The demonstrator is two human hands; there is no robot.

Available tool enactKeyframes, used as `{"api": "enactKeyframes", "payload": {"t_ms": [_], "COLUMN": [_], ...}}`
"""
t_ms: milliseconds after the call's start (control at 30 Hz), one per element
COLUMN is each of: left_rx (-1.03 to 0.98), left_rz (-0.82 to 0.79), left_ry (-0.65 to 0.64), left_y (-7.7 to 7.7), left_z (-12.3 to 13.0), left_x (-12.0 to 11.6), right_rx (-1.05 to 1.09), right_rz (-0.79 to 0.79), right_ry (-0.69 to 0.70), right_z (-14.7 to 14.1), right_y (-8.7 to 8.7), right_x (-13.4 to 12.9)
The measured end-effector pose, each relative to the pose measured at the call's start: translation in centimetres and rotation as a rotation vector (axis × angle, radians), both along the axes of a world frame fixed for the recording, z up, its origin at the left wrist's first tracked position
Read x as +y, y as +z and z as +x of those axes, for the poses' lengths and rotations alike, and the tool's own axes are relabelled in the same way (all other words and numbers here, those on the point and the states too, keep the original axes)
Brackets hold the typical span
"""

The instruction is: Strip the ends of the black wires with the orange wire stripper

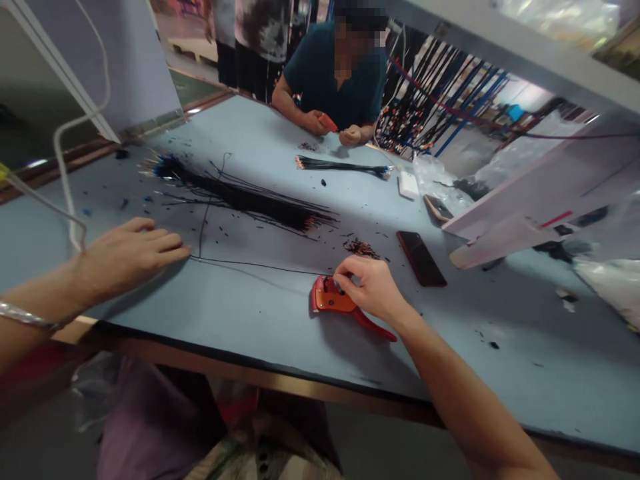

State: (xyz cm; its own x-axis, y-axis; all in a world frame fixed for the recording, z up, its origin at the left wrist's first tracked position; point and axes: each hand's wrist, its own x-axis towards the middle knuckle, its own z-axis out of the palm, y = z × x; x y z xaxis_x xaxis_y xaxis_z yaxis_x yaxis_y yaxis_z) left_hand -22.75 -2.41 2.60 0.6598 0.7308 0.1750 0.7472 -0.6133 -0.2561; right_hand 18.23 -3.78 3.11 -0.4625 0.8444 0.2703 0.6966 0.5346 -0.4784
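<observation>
A thin black wire (pixel 260 265) runs low across the table between my two hands. At its left end, the fingertips of my left hand (pixel 130 255) are pressed together on it, with the thumb hidden. The wire's other end reaches the bent thumb and forefinger of my right hand (pixel 369 283), pinched over a red and orange wire stripper (pixel 337 301). The stripper lies on the table under that hand, its red handle pointing right. Beyond the wire rests a large bundle of black wires (pixel 240 197), with blue terminals at its left end and coppery tips at its right.
Cut insulation scraps (pixel 361 249) are piled beside a dark phone (pixel 421 259). A smaller wire bundle (pixel 345 165) and a white box (pixel 408 185) lie farther back. Across the table (pixel 215 307) sits a person (pixel 330 80) holding a red tool. A white cable (pixel 63 160) hangs at left.
</observation>
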Motion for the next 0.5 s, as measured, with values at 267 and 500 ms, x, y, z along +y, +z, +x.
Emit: {"api": "enactKeyframes", "payload": {"t_ms": [267, 500], "left_rx": [0.006, 0.219], "left_rz": [-0.038, -0.126], "left_ry": [0.417, 0.188], "left_y": [1.7, 2.4], "left_z": [2.9, 5.7], "left_x": [3.3, 7.5], "right_rx": [0.038, 0.122], "right_rz": [-0.072, -0.089], "right_ry": [0.013, -0.007], "right_z": [-1.0, -1.1], "right_y": [0.7, 0.4], "right_x": [-0.5, -0.6]}}
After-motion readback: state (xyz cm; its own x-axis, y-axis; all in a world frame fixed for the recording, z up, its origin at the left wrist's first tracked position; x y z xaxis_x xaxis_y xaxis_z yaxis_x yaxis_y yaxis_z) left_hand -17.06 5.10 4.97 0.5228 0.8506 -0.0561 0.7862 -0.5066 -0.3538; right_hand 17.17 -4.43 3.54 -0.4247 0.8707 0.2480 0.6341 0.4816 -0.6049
